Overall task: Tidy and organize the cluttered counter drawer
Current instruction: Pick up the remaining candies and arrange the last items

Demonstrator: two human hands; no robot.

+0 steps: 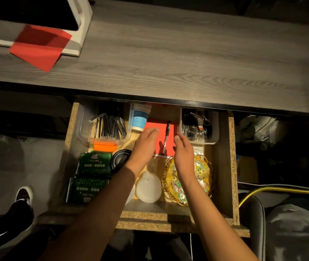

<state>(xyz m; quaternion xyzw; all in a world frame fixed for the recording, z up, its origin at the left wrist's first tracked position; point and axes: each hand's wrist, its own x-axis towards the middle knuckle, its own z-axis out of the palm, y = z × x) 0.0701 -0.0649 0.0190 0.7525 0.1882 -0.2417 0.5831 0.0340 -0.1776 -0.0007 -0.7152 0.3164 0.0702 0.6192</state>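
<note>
Now | left hand (146,142) flat, fingers straight, on red notebook (165,137) | right hand (184,149) relaxed, empty

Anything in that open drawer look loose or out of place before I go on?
Yes: a black pen lies loose and slanted on the red booklet at mid-drawer, outside any container. The left hand and right hand hover open on either side of it. The straws lie jumbled in their clear tub.

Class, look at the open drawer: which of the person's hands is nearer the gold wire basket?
Right. The right hand hovers over the basket; the left hand is off to its left, over the red pad.
</note>
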